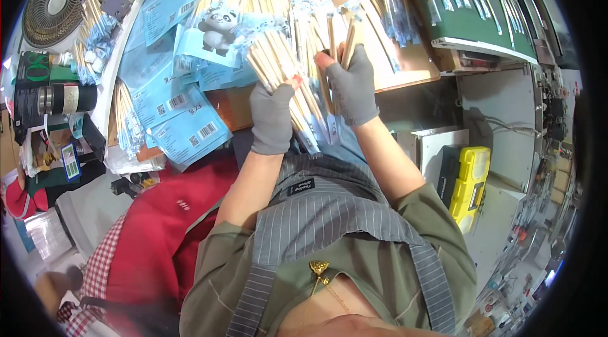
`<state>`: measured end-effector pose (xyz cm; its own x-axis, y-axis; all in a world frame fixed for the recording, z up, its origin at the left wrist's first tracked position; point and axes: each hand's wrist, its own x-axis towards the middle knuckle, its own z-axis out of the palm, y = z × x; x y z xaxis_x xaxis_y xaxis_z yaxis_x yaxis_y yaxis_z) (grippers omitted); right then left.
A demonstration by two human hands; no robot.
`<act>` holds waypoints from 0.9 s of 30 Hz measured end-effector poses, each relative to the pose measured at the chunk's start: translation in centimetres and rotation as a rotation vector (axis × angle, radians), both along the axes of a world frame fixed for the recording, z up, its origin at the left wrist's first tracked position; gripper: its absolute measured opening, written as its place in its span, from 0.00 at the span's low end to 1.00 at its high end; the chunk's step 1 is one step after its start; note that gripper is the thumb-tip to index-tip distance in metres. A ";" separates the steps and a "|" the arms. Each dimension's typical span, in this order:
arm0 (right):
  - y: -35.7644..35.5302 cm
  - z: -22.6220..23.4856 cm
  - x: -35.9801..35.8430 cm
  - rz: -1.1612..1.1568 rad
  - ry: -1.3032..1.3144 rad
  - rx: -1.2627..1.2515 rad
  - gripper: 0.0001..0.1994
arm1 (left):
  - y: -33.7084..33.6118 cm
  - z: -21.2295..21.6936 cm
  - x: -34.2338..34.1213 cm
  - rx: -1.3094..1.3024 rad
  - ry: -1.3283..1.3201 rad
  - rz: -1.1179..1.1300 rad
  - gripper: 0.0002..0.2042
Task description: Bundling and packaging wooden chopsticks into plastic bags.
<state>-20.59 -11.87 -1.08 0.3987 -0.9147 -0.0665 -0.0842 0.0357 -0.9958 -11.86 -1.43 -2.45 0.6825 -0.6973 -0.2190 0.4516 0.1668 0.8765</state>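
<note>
Both gloved hands raised over the bench [405, 71], forearms angled up from the lap. Left hand [272, 118] fingers wrapped around a fanned bundle of chopsticks [282, 62]. Right hand [352, 87] fingers pinch two chopsticks [347, 43] upright, just beside the bundle.

- The left hand [272, 118] wears a snug grey knit glove reaching to the wrist.
- The right hand [352, 87] wears a matching grey glove; the tips of some fingers [324, 60] are cut open.
- Olive-green short sleeves [437, 223] cover the upper arms, lower centre of the frame.
- A grey pinstriped apron [329, 210] with a small dark label lies over the shirt, its straps running down.
- A small gold pendant [318, 267] hangs at the chest.
</note>
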 end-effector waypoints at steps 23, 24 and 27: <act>2.8 0.5 -0.2 0.151 -0.382 0.493 0.09 | 1.8 0.6 -0.2 0.023 0.255 -0.143 0.17; 2.4 0.1 -0.2 0.189 -0.405 0.492 0.10 | 2.0 0.6 0.1 0.047 0.234 -0.159 0.17; 2.6 0.2 -0.4 0.108 -0.416 0.533 0.10 | 2.6 1.0 0.4 0.033 0.339 -0.202 0.16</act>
